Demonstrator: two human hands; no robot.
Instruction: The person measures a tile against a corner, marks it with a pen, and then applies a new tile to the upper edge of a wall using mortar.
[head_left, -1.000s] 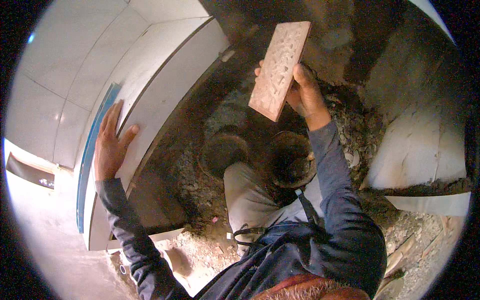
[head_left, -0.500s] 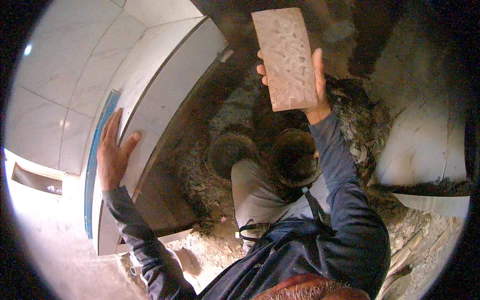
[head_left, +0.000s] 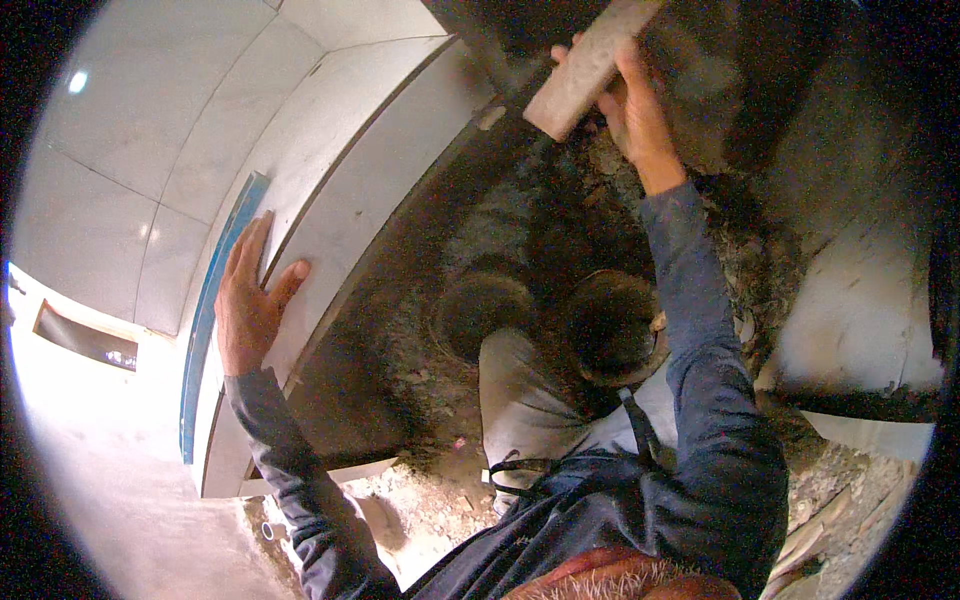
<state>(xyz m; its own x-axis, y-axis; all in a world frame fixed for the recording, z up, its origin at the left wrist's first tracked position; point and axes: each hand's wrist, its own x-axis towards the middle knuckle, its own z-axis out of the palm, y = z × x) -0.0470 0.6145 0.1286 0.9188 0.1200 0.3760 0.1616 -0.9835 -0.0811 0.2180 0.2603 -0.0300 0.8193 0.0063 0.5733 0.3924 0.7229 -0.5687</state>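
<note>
My right hand (head_left: 635, 110) grips a pale, flat rectangular brick or tile (head_left: 590, 70) up at the top, tilted with its narrow side toward me. On the left, my left hand (head_left: 252, 300) lies open, fingers extended along the top of a white marble-look ledge (head_left: 360, 170), beside a long blue strip (head_left: 210, 320).
White tiles (head_left: 130, 180) line the left wall, with a rectangular recess (head_left: 85, 335) in it. Around my legs are two dark round shapes (head_left: 610, 320) amid rubble. A pale slab (head_left: 850, 310) stands at the right; a small white pipe (head_left: 275, 532) is at lower left.
The brick in my right hand has moved up and away and turned from broad face to narrow side. My left hand stays on the ledge, shifted slightly right in view.
</note>
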